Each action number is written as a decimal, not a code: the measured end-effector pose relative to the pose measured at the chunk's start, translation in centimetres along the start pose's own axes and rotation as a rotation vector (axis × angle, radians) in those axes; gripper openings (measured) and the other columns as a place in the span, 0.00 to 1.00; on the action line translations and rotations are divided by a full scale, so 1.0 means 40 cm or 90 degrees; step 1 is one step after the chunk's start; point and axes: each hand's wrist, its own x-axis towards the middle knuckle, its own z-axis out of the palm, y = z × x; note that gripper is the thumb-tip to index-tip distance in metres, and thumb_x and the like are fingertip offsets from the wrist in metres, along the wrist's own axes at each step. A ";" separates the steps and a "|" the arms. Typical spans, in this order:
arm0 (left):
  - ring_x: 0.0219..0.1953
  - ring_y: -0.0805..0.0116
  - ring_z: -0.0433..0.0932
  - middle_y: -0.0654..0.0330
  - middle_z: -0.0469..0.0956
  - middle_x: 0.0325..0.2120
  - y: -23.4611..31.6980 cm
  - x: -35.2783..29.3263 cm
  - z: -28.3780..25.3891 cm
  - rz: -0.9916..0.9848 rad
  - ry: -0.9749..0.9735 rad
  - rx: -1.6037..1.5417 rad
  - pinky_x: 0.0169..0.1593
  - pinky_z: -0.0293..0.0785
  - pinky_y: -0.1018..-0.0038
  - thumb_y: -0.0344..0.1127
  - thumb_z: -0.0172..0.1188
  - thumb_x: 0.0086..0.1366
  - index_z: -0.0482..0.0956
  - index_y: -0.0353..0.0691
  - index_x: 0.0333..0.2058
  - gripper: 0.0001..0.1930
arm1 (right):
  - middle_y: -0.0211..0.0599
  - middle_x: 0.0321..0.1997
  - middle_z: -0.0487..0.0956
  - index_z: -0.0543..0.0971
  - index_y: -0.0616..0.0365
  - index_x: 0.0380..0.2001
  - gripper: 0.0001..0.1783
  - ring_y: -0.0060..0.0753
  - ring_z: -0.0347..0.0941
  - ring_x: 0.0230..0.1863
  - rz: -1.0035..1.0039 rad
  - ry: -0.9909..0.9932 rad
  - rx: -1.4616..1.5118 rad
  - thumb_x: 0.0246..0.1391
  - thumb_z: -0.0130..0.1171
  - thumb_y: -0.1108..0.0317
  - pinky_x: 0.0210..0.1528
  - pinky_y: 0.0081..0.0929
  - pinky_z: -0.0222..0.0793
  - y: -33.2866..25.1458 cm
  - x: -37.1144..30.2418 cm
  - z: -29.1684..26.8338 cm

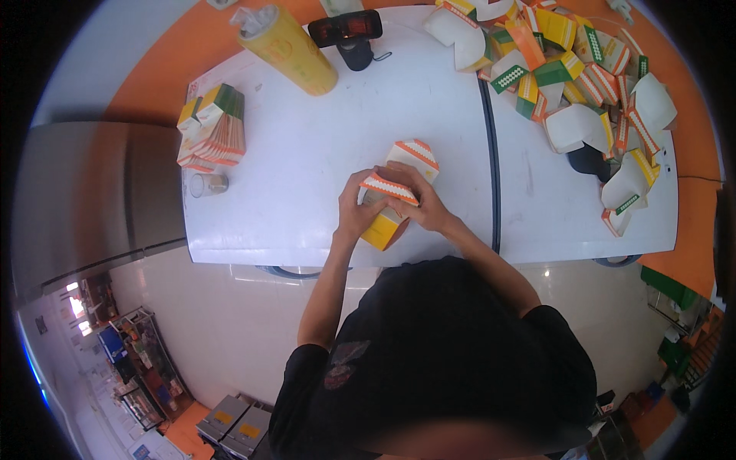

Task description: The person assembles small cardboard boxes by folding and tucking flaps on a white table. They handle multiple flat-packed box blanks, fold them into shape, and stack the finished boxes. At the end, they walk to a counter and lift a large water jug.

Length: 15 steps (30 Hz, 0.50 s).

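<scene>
A cardboard food box (pixel 383 232), white and yellow with an orange patterned edge, is between my two hands near the front of the white table. My left hand (pixel 356 205) grips its left side, fingers curled over the upper flap. From the right, my right hand (pixel 423 198) closes on the same flap, its thumb meeting the left thumb near the middle. The box looks partly folded, and my fingers hide some of its panels. Just beyond the hands, a white panel with an orange edge (pixel 416 156) lies on the table; I cannot tell whether it belongs to the same box.
Stacked flat cartons (pixel 217 136) stand at the left table edge, beside a small clear glass (pixel 208 185). Toward the back are a yellow cylinder (pixel 290 50) and a black device (pixel 346 29). Many folded cartons (pixel 567 65) heap up at right. A dark seam (pixel 492 153) crosses the table.
</scene>
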 end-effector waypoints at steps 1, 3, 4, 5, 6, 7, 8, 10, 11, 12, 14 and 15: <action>0.52 0.58 0.82 0.53 0.81 0.51 -0.003 -0.006 0.001 0.020 0.015 0.004 0.56 0.78 0.66 0.33 0.80 0.51 0.76 0.36 0.56 0.34 | 0.44 0.74 0.63 0.60 0.56 0.70 0.37 0.44 0.61 0.74 -0.045 -0.012 -0.075 0.62 0.64 0.68 0.75 0.42 0.57 0.003 -0.003 0.005; 0.52 0.59 0.83 0.53 0.82 0.51 -0.007 -0.018 0.002 0.038 0.025 -0.004 0.55 0.78 0.66 0.32 0.79 0.52 0.76 0.36 0.55 0.33 | 0.46 0.76 0.61 0.58 0.54 0.72 0.39 0.44 0.58 0.76 -0.135 -0.037 -0.227 0.62 0.63 0.71 0.76 0.43 0.54 0.008 -0.009 0.015; 0.52 0.59 0.82 0.54 0.82 0.50 -0.009 -0.022 0.002 0.036 0.021 -0.016 0.55 0.78 0.66 0.32 0.79 0.52 0.76 0.36 0.55 0.31 | 0.47 0.77 0.60 0.58 0.54 0.72 0.39 0.45 0.57 0.76 -0.129 -0.037 -0.215 0.62 0.64 0.70 0.77 0.43 0.53 0.009 -0.012 0.017; 0.52 0.60 0.82 0.54 0.82 0.50 -0.012 -0.025 0.001 0.049 0.034 -0.036 0.55 0.78 0.66 0.32 0.79 0.53 0.77 0.36 0.54 0.30 | 0.47 0.77 0.59 0.58 0.54 0.72 0.40 0.45 0.56 0.77 -0.123 -0.039 -0.205 0.62 0.64 0.70 0.77 0.42 0.52 0.011 -0.015 0.019; 0.49 0.62 0.83 0.55 0.82 0.47 -0.016 -0.024 0.001 0.022 0.027 -0.077 0.53 0.79 0.67 0.31 0.77 0.55 0.77 0.36 0.53 0.27 | 0.47 0.78 0.58 0.58 0.54 0.73 0.40 0.46 0.55 0.77 -0.110 -0.043 -0.191 0.62 0.64 0.69 0.77 0.42 0.51 0.013 -0.017 0.019; 0.46 0.63 0.83 0.56 0.82 0.44 -0.020 -0.022 0.001 0.008 0.035 -0.124 0.51 0.79 0.68 0.31 0.75 0.58 0.77 0.35 0.51 0.24 | 0.47 0.77 0.60 0.58 0.55 0.72 0.39 0.45 0.57 0.76 -0.093 -0.035 -0.202 0.63 0.63 0.68 0.76 0.41 0.52 0.016 -0.019 0.019; 0.42 0.65 0.83 0.57 0.82 0.41 -0.025 -0.016 0.000 -0.013 0.026 -0.164 0.49 0.79 0.69 0.30 0.73 0.61 0.77 0.35 0.50 0.20 | 0.47 0.75 0.61 0.59 0.55 0.72 0.37 0.43 0.58 0.75 -0.068 -0.026 -0.209 0.64 0.62 0.67 0.76 0.41 0.53 0.019 -0.021 0.019; 0.36 0.70 0.78 0.59 0.80 0.34 -0.039 0.006 -0.007 -0.103 -0.048 -0.163 0.43 0.76 0.72 0.33 0.65 0.68 0.77 0.34 0.47 0.13 | 0.46 0.73 0.65 0.61 0.57 0.71 0.34 0.40 0.61 0.73 -0.002 -0.002 -0.208 0.66 0.60 0.64 0.74 0.39 0.56 0.027 -0.023 0.019; 0.33 0.72 0.76 0.60 0.79 0.30 -0.045 0.020 -0.012 -0.190 -0.089 -0.141 0.40 0.74 0.73 0.35 0.61 0.72 0.77 0.34 0.45 0.11 | 0.46 0.71 0.67 0.62 0.58 0.71 0.33 0.39 0.63 0.71 0.039 0.014 -0.199 0.67 0.59 0.63 0.73 0.38 0.57 0.032 -0.023 0.021; 0.32 0.73 0.73 0.60 0.77 0.29 -0.047 0.031 -0.012 -0.162 -0.111 -0.152 0.38 0.73 0.74 0.37 0.58 0.74 0.77 0.33 0.43 0.11 | 0.46 0.69 0.69 0.63 0.58 0.70 0.32 0.37 0.64 0.70 0.135 0.034 -0.199 0.68 0.58 0.62 0.71 0.38 0.58 0.037 -0.022 0.022; 0.30 0.75 0.68 0.61 0.73 0.25 -0.044 0.054 -0.013 -0.183 -0.145 -0.137 0.35 0.69 0.75 0.40 0.51 0.78 0.77 0.33 0.39 0.15 | 0.45 0.66 0.71 0.64 0.60 0.69 0.31 0.34 0.67 0.66 0.072 0.126 -0.159 0.68 0.59 0.60 0.67 0.35 0.64 0.047 -0.018 0.028; 0.32 0.75 0.69 0.60 0.75 0.27 -0.039 0.067 -0.013 -0.206 -0.164 -0.124 0.37 0.70 0.74 0.41 0.50 0.79 0.77 0.33 0.40 0.15 | 0.45 0.64 0.72 0.64 0.61 0.68 0.31 0.32 0.68 0.64 0.077 0.172 -0.147 0.68 0.59 0.59 0.65 0.33 0.66 0.052 -0.015 0.031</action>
